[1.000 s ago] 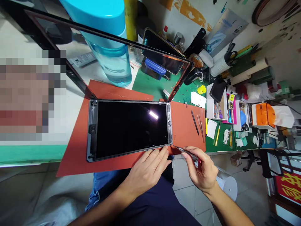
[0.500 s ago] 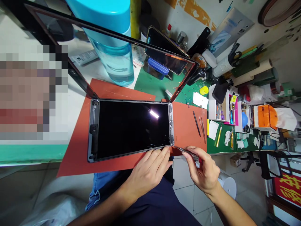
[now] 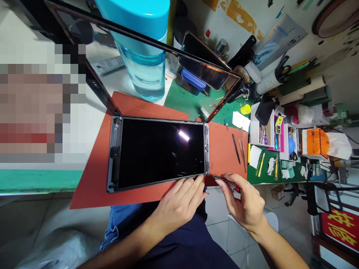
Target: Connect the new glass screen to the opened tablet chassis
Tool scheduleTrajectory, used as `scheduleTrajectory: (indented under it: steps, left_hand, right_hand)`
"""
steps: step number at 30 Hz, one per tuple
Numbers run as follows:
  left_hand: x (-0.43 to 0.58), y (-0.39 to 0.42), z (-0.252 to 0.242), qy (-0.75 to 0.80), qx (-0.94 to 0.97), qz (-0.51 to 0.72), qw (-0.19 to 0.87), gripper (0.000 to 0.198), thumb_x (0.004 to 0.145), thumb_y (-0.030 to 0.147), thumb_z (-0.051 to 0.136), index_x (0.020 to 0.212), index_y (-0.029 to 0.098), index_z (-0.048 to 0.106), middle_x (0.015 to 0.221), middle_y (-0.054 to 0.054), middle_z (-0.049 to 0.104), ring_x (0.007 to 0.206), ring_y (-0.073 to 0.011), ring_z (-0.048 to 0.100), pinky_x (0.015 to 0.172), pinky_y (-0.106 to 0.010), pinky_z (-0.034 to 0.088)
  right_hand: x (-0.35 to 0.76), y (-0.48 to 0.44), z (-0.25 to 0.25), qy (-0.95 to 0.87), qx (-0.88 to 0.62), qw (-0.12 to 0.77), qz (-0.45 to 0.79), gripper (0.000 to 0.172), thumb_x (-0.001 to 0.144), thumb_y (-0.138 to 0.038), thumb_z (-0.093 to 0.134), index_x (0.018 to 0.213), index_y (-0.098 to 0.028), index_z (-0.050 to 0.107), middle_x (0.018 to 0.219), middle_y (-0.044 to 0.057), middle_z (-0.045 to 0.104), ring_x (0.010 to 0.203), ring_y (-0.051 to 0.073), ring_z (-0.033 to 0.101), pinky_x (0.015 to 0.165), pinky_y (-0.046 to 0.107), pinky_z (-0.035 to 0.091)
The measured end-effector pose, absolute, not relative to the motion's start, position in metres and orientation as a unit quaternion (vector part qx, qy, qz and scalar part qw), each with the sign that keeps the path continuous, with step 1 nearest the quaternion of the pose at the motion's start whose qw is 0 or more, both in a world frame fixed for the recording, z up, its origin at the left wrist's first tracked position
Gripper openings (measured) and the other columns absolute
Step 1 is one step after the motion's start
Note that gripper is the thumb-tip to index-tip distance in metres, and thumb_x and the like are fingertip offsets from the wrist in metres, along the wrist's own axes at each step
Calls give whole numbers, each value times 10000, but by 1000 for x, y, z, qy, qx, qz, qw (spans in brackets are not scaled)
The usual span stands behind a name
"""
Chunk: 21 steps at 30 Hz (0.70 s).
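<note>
An opened tablet point(image 3: 162, 153) lies flat with its dark display exposed and grey metal strips at both short ends. Its front glass panel point(image 3: 101, 87), clear with a black border, stands tilted up along the far long edge. My left hand point(image 3: 182, 198) rests at the near edge close to the right corner, fingers stretched out and side by side against the rim. In my right hand point(image 3: 244, 201) is a slim screwdriver point(image 3: 226, 182) with a ribbed metal shaft and a bit of red. Its tip is at the tablet's near right corner; exact contact is too small to tell.
The tablet lies on a red-brown mat point(image 3: 89, 179). A blue-capped bottle point(image 3: 146, 74) stands behind the glass. Right of the tablet lie a black stick tool point(image 3: 236, 148) and tweezers point(image 3: 242, 153). Farther right are tool boxes point(image 3: 255, 130) and a tissue pack point(image 3: 316, 144).
The whole view has shifted slightly, so the tablet sits a little farther right in the picture. Both hands keep nearly the same places at the tablet's corner, and the screwdriver stays there.
</note>
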<state>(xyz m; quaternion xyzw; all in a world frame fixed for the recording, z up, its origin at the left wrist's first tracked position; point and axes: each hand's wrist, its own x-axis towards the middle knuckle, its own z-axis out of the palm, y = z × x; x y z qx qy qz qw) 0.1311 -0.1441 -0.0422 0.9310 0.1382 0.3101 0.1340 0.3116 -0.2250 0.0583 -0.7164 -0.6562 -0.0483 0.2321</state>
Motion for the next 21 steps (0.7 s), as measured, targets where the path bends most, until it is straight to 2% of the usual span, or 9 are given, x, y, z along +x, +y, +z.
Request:
scheduleTrajectory:
  steps: [5,9,12,16,21]
  left_hand:
    - [132,-144,-43,140,929,316,134,370,956,243,777,1255,32,722,1302,-192,760,1035,-291,738,896,-456,589]
    - [132,-144,-43,139,929,315,137,370,957,238,775,1254,24,722,1288,-189,764,1035,-295,737,899,-457,587]
    - [132,-144,-43,137,929,317,136,362,954,229,774,1247,21,725,1316,-197,752,1045,-301,735,907,-463,583]
    - [132,-145,-44,142,929,316,131,349,967,237,757,1252,37,729,1333,-185,749,1044,-293,732,919,-454,578]
    - [131,-145,-45,138,929,315,138,318,962,228,761,1218,41,740,1340,-194,744,1046,-290,730,931,-457,576]
  right_hand:
    - [312,-219,60,-667,-712,191,-107,132,1008,-188,755,1074,-173,642,736,-9,752,548,124,676,559,267,538]
    - [313,-214,62,-682,-697,192,-115,152,991,-191,777,1028,-182,630,687,-27,720,503,113,625,542,272,510]
    - [314,-215,62,-685,-694,206,-77,160,984,-141,759,1065,-172,625,744,0,725,568,133,645,571,279,532]
    - [316,-218,62,-699,-678,228,-7,284,947,4,694,1183,-137,623,879,63,745,737,181,711,675,311,602]
    - [320,-220,72,-715,-648,226,135,343,963,40,584,1266,-120,605,1024,139,753,909,234,737,758,375,641]
